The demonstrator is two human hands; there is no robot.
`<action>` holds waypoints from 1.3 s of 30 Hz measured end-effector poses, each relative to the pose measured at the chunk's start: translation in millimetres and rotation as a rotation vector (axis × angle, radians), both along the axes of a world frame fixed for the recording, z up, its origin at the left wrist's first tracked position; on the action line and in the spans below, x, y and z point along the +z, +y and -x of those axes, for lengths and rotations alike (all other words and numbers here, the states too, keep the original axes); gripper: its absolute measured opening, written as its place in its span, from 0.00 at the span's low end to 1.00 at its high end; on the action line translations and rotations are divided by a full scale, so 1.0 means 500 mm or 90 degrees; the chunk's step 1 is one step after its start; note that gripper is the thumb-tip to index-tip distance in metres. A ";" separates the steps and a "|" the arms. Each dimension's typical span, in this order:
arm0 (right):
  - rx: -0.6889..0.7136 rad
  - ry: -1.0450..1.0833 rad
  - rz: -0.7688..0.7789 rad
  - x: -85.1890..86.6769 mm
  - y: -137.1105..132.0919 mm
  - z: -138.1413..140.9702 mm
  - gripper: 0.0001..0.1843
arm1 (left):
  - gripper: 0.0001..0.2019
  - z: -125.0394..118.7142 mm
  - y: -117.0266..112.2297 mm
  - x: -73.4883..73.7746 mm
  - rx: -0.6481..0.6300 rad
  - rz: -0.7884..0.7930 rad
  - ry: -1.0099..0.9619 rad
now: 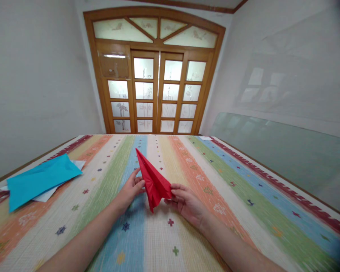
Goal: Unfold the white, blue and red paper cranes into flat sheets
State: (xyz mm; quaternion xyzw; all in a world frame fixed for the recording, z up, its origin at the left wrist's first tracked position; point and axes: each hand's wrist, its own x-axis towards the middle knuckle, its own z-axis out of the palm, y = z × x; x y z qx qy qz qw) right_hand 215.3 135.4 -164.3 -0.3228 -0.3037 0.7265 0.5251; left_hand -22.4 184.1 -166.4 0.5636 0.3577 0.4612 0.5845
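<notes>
A red folded paper airplane (153,180) is held just over the middle of the striped tablecloth, its pointed nose aimed away and to the left. My left hand (133,186) is at its left edge, with the fingers closed against the paper and the fingertips partly behind it. On the other side, my right hand (185,202) pinches the right rear corner between thumb and fingers. Creases run from the nose to the back of the airplane.
Blue paper (44,179) lies over white sheets (49,194) at the table's left. The striped tablecloth (172,241) covers the table. A pale green glass panel (280,155) leans along the right wall. Wooden doors (158,90) with glass panes stand beyond the far edge.
</notes>
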 end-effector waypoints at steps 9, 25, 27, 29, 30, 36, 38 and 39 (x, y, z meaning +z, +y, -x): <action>0.010 -0.340 -0.212 -0.012 -0.026 0.040 0.24 | 0.32 -0.037 -0.029 -0.011 -0.027 0.013 -0.029; -0.045 -0.343 -0.283 -0.006 -0.037 0.052 0.40 | 0.37 -0.049 -0.046 -0.012 -0.174 0.018 -0.096; -0.067 -0.354 -0.281 -0.005 -0.035 0.050 0.39 | 0.42 -0.045 -0.041 -0.017 -0.180 0.030 -0.113; -0.077 -0.363 -0.272 -0.006 -0.031 0.048 0.37 | 0.46 -0.042 -0.039 -0.018 -0.193 0.035 -0.119; -0.079 -0.367 -0.266 -0.007 -0.029 0.046 0.36 | 0.48 -0.041 -0.040 -0.017 -0.200 0.033 -0.115; -0.084 -0.386 -0.258 -0.009 -0.021 0.038 0.32 | 0.38 -0.046 -0.049 -0.009 -0.150 0.007 -0.070; -0.064 -0.379 -0.253 -0.009 -0.022 0.038 0.31 | 0.31 -0.046 -0.046 -0.009 -0.096 -0.009 -0.057; -0.052 -0.371 -0.248 -0.010 -0.023 0.040 0.31 | 0.29 -0.045 -0.044 -0.008 -0.068 -0.017 -0.042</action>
